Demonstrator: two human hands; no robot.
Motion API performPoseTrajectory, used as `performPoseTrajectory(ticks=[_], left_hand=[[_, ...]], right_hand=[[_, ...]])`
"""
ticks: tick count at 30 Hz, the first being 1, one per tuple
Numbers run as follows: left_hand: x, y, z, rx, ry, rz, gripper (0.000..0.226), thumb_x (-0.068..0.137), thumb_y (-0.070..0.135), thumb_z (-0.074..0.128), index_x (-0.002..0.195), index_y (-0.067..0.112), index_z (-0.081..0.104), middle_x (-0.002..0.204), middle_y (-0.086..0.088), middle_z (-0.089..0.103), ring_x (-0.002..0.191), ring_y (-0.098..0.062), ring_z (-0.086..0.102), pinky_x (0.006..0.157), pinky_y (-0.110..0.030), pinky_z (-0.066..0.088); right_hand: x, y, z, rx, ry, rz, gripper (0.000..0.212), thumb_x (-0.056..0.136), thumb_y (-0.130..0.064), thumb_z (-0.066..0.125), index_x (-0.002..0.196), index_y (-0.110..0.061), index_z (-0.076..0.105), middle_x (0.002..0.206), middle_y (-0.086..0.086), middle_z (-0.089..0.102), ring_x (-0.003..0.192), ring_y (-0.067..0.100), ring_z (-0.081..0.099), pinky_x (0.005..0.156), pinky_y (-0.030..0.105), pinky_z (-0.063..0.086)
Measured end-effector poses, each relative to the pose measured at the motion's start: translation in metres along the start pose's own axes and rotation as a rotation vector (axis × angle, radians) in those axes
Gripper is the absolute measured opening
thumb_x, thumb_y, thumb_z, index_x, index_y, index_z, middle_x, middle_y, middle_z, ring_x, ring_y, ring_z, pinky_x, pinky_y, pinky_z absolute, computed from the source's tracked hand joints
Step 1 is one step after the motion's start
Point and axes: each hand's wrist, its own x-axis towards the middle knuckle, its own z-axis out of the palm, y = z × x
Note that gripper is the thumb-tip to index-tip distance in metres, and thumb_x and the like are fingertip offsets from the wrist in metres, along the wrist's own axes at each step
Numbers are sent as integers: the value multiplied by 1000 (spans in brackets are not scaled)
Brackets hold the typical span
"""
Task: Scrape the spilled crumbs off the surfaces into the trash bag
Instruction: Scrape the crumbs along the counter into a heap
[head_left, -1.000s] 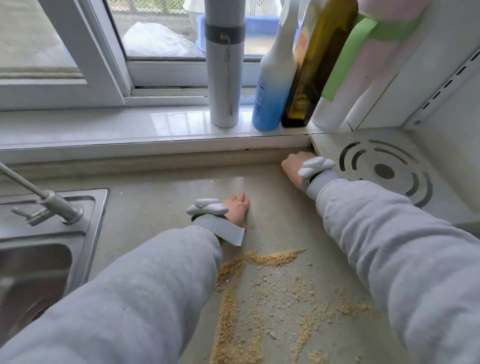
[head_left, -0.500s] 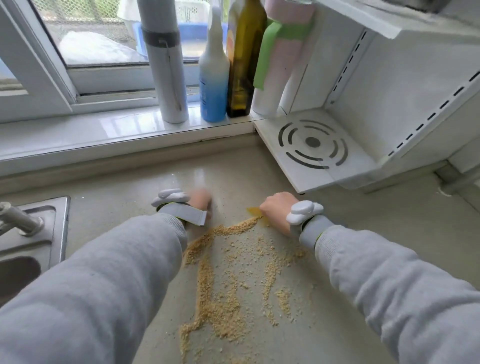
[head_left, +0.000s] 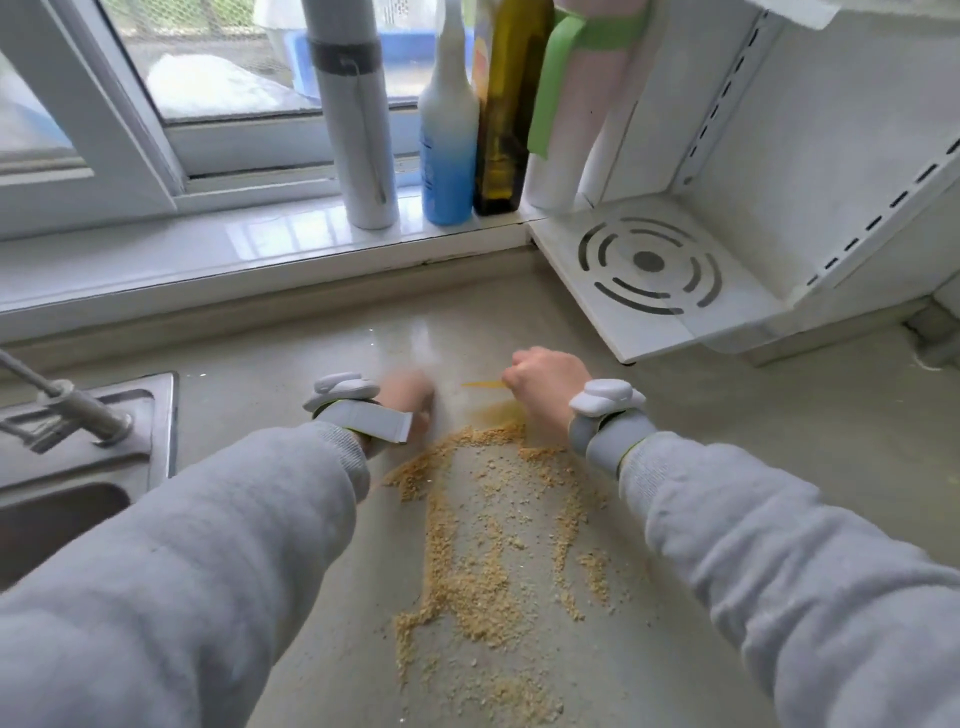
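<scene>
Inspector A: The crumbs (head_left: 483, 551) lie on the counter (head_left: 779, 415), a trail running lengthwise from the hands toward the person.

Inspector B: The right hand (head_left: 545, 387), just beyond the crumbs, is clenched around a thin yellow scraper (head_left: 483, 385). The left hand (head_left: 410, 400) is blurred; its grip cannot be told. No trash bag is visible.

Golden-tan crumbs (head_left: 467, 561), beige countertop (head_left: 727, 441)

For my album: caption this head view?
Right hand drags a yellow scraper through crumbs on the counter.
</scene>
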Motion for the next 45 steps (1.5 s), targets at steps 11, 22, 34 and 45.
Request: performPoseTrajectory(ticks=[11,22,34,45], left_hand=[[-22,-11,13,-57,3,-101,34,94,7,40,127,1,46,131,-14,46,113,-31,52,92,-34,41],[-67,9,32,-112,-55,-224,30,95,9,40,121,2,52,130,-14,47,111,-31,54,92,-35,42],[-114,8,71,-222,-7,-455,58,96,6,40,149,-2,16,158,-16,8,146,-27,15,120,-32,16],[-120,1,65,-171,-37,-396,57,91,1,45,145,-1,26,154,-15,21,141,-26,27,115,-34,27]], right_hand=[[18,-27,13,99,-31,-219,23,91,0,45,99,-5,66,85,2,45,84,19,44,65,27,33],[-55,-34,19,123,-118,-534,13,88,-4,53,87,-6,66,80,4,50,76,18,40,60,30,35],[21,-71,7,195,93,-441,19,85,2,48,87,-5,66,87,8,58,85,29,56,60,33,45],[-18,-85,22,195,49,-531,11,85,-1,58,85,-8,67,70,-3,37,72,16,38,59,28,29]])
